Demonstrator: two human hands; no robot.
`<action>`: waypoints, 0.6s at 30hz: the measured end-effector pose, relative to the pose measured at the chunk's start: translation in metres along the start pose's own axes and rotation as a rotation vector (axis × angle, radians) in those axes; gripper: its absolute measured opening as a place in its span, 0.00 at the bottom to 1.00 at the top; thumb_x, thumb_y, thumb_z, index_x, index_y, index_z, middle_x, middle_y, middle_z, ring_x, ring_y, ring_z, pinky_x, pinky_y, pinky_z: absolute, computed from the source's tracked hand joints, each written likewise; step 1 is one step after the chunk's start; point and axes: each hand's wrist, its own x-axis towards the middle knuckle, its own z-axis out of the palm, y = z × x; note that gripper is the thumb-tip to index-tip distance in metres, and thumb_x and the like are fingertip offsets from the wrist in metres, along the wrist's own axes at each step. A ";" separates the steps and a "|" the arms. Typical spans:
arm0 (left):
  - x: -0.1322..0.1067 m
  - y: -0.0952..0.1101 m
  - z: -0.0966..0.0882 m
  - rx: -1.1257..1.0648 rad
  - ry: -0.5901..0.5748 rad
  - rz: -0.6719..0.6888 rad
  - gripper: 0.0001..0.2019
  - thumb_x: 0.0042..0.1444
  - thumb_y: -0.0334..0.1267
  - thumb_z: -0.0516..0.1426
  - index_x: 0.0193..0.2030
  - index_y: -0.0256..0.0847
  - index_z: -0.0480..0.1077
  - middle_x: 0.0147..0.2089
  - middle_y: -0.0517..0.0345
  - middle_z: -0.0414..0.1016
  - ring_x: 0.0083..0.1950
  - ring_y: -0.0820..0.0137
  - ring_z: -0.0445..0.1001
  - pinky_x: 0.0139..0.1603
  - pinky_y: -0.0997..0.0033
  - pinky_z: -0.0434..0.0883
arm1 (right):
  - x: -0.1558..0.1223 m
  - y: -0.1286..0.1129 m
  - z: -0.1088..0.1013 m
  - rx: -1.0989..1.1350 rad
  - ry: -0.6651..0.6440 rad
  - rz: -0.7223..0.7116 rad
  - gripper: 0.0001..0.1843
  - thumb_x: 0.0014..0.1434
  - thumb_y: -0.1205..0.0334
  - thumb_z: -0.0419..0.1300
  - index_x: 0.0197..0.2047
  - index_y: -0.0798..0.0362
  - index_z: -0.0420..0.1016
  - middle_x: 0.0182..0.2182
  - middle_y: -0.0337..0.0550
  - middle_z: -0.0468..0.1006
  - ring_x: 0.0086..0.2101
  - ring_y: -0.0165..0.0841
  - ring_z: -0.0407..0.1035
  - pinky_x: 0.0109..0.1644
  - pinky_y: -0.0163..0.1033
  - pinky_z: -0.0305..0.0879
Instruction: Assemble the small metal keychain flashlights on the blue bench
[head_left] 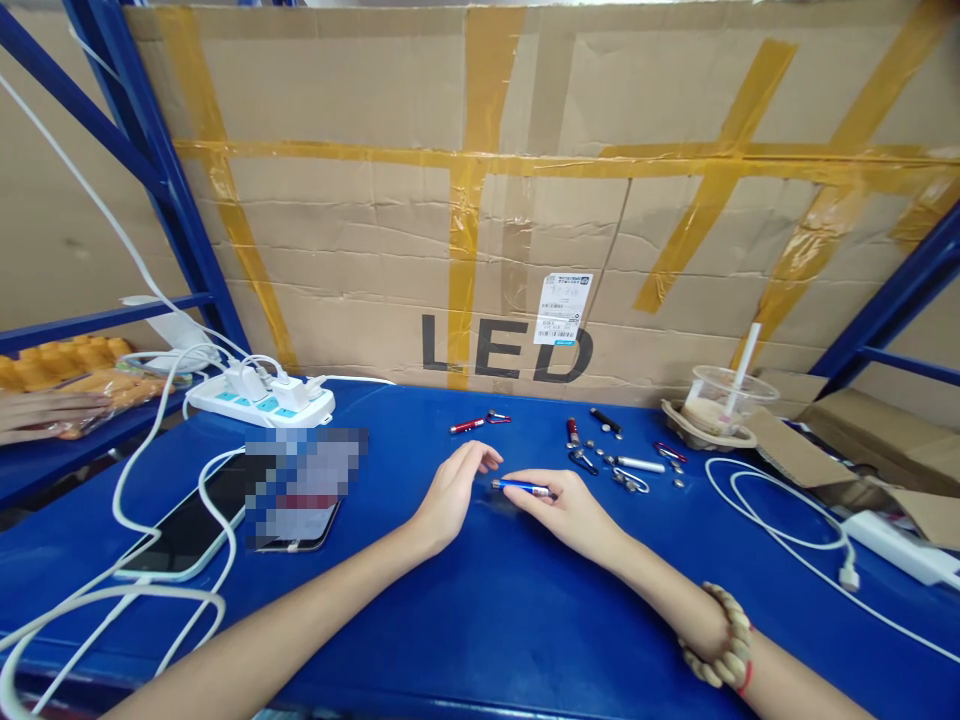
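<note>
"So, what is in your grip?"

"My right grip (568,508) is closed around a slim blue barrel (525,487), thumb laid along it, its tip poking out toward my left grip (450,488). That one is loosely curved, just apart from the barrel, and I see nothing pinched in it."

"Which step would you call this?"

"From the way my hands face each other, I'd judge it a two-handed step on that one blue piece: the right steadies it, the left waits beside its tip. Whether it touches the surface (480,630), I can't tell."

"What lies around you?"

"Beyond my left grip, a long red barrel (468,426) with a red clip (499,420) just beside it. Beyond my right grip, and off to its right, a short red barrel (573,431), a black barrel (606,421) and a silver barrel (640,465) lie scattered among small round metal pieces (679,483)."

"And the next move?"

"It would call for a steady right hold, light enough to turn the barrel, and left fingertips closing gently at its exposed tip."
</note>
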 end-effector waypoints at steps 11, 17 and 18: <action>-0.001 0.002 0.000 0.000 -0.014 -0.019 0.16 0.59 0.41 0.39 0.33 0.38 0.65 0.36 0.53 0.69 0.40 0.67 0.66 0.45 0.68 0.62 | 0.000 -0.004 -0.002 0.080 0.092 0.031 0.16 0.52 0.51 0.58 0.36 0.53 0.79 0.35 0.41 0.78 0.36 0.35 0.73 0.40 0.34 0.70; -0.001 0.002 0.000 -0.004 -0.015 -0.028 0.16 0.59 0.41 0.39 0.33 0.38 0.65 0.37 0.53 0.69 0.41 0.67 0.66 0.45 0.68 0.62 | 0.000 -0.002 -0.001 0.107 0.069 0.035 0.17 0.52 0.50 0.57 0.36 0.54 0.79 0.35 0.42 0.78 0.36 0.36 0.73 0.39 0.35 0.71; -0.001 0.002 0.001 -0.004 -0.014 -0.031 0.16 0.59 0.41 0.39 0.33 0.38 0.65 0.37 0.53 0.69 0.41 0.67 0.66 0.45 0.68 0.62 | 0.000 -0.002 -0.002 0.110 0.077 0.033 0.17 0.52 0.50 0.58 0.36 0.53 0.79 0.35 0.42 0.78 0.36 0.36 0.73 0.40 0.35 0.71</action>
